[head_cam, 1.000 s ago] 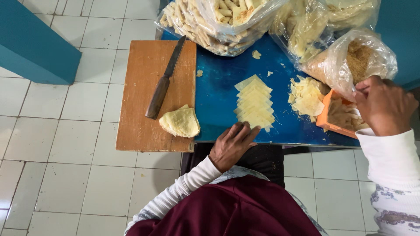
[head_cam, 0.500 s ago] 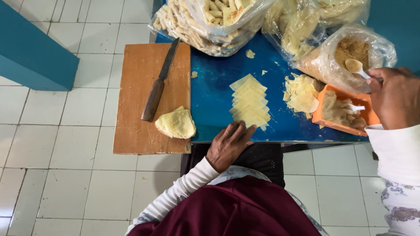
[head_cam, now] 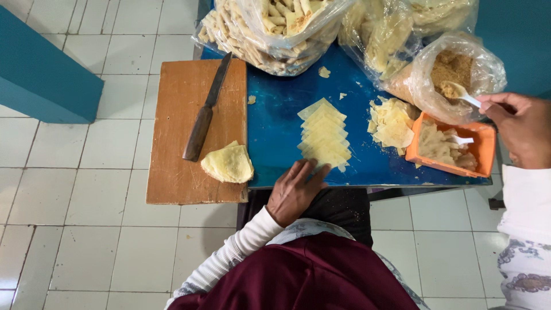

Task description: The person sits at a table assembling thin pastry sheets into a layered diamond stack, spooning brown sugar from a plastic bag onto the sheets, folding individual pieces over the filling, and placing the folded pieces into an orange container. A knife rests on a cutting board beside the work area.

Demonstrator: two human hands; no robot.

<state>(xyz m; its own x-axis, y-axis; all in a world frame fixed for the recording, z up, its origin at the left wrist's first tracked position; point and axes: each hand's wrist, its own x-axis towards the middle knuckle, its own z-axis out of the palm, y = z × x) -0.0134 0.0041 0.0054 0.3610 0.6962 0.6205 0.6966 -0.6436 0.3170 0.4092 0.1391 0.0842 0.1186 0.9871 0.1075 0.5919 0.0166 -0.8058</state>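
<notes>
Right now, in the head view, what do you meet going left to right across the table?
Wooden cutting board → knife → folded wrapper stack → left hand → fanned row of wrappers → loose wrapper pile → orange tray → right hand holding a white spoon.

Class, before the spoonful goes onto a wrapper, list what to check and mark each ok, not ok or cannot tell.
1. Right hand grips the white spoon: ok.
2. Spoon loaded with crumbly filling: ok.
3. Left hand steadies the row of wrappers: ok.
4. Knife lies on the cutting board, away from both hands: ok.
5. Wrappers separated: cannot tell.
</notes>
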